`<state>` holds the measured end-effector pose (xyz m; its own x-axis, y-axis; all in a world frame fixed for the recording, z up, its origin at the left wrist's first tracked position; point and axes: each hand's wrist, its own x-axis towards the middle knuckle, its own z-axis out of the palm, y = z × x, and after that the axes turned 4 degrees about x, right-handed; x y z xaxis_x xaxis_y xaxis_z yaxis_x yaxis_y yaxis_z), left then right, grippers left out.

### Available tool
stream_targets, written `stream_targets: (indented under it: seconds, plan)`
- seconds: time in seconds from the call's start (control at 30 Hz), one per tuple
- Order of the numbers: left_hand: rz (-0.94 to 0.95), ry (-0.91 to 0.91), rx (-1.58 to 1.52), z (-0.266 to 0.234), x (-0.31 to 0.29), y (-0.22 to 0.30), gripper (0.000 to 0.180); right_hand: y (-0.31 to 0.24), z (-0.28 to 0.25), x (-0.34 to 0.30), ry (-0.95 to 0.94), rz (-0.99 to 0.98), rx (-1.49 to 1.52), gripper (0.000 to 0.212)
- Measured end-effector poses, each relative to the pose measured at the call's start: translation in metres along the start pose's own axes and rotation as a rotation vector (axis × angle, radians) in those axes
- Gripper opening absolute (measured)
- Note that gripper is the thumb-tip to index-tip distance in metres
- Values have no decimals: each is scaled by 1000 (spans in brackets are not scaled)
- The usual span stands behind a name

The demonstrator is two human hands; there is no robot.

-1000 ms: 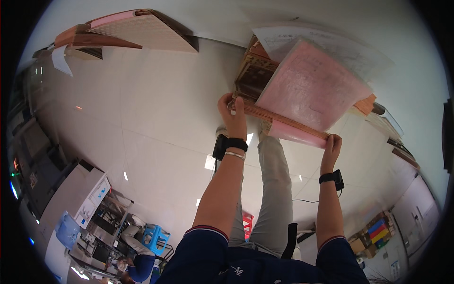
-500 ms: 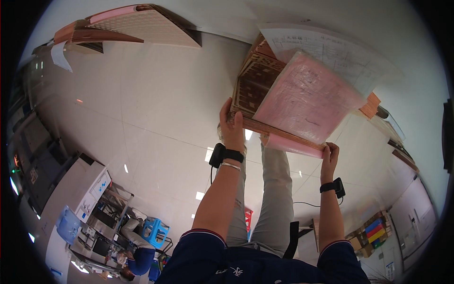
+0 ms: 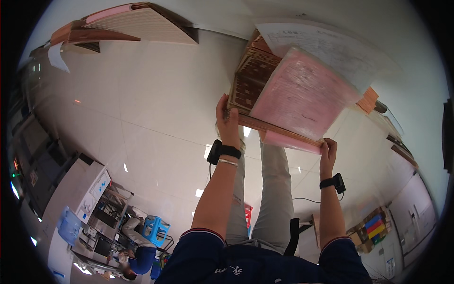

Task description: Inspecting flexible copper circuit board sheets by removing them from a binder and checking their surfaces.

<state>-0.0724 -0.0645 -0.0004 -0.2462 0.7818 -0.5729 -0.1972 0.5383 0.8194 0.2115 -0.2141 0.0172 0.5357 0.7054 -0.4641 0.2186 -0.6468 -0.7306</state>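
Note:
In front of me is a stack of thin brown patterned boards [image 3: 254, 80]. My left hand [image 3: 229, 124] grips its near left corner, thumb on top. My right hand [image 3: 327, 154] has its fingers closed round the near right corner. On top of the boards lies a flat pink pack in clear wrap [image 3: 305, 94]. A pink sheet [image 3: 291, 141] sticks out along the near edge below the boards. Behind the pack, a large white printed paper [image 3: 321, 45] stands up against the stack. The undersides of my fingers are hidden.
More brown boards with pink sheeting [image 3: 142, 23] lean at the far left wall. Orange-brown pieces [image 3: 368, 100] sit right of the stack. A person [image 3: 139, 258] is by a blue stool [image 3: 155, 230] at lower left. Coloured bins [image 3: 375, 227] stand at lower right.
The stack and both hands appear slightly farther left and up in the picture, along with much of the scene. Both hands keep the same grip on the boards.

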Motion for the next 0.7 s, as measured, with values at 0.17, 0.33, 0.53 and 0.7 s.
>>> stream_targets:
  seconds: [0.17,0.33,0.53,0.7]
  plan:
    - [-114,76,-43,-3,4,-7,38,-4,-11,26,-60,385,205,38]
    - [-230,69,-232,-2,-1,-1,41,-6,-11,63,-294,907,483,46]
    - [-528,49,-214,-10,-2,29,54,11,-6,65,-311,1045,726,37]
    - [-763,-239,-543,-47,23,24,76,27,4,67,-419,1062,712,37]
